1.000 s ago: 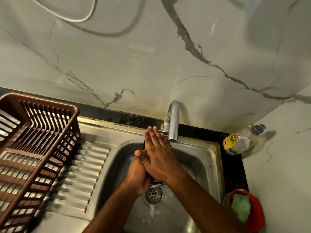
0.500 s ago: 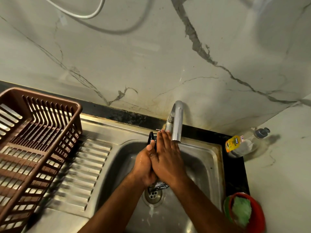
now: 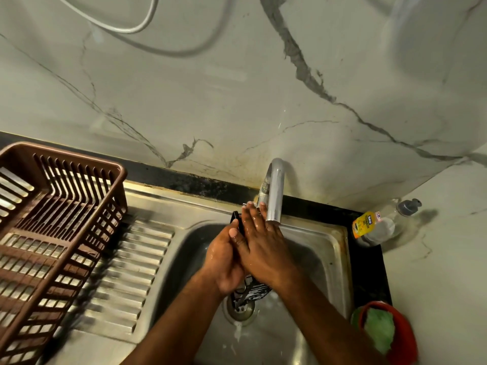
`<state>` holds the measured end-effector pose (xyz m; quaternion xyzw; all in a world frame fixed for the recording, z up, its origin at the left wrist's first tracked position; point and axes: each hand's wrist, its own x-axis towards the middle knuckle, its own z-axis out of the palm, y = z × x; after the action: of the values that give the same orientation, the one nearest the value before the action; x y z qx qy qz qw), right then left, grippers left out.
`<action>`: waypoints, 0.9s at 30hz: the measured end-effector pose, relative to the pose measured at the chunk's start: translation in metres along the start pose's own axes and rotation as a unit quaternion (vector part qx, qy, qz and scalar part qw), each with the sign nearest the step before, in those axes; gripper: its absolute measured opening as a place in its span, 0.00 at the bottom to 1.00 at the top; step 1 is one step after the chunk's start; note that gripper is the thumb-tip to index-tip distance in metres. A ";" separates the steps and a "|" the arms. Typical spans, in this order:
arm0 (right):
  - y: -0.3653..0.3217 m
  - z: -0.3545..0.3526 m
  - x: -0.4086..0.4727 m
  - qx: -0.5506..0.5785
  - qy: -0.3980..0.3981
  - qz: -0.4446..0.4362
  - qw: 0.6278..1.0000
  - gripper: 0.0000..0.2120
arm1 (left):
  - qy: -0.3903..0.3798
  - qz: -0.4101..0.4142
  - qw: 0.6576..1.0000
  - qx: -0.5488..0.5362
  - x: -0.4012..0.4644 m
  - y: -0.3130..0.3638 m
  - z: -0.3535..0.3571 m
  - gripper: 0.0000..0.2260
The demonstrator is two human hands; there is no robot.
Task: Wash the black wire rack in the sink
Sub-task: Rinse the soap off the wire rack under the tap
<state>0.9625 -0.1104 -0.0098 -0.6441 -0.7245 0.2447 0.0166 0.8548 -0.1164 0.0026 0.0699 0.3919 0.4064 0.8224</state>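
Hands over sink [image 3: 334, 248]: left hand [image 3: 224, 264] grips black wire rack [image 3: 257, 288] beneath tap [image 3: 275, 196]; right hand [image 3: 263, 248] lies flat on it, fingers straight. Red bowl [image 3: 403, 338] holds green scrubber [image 3: 379, 330]. Brown basket [image 3: 47, 233] beside sink.

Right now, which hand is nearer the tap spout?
Right. The right hand lies flat on the black wire rack, its fingertips beside the tap spout. The left hand holds the rack lower and further left, away from the spout.
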 end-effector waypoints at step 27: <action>0.001 0.023 -0.009 0.222 0.338 0.074 0.912 0.18 | 0.137 0.051 0.981 0.130 -0.014 -0.008 0.008 0.17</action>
<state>0.9568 -0.1262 -0.0280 -0.7195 -0.5532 0.1676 0.3849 0.8608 -0.1303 0.0127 0.1394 0.5460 0.3992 0.7232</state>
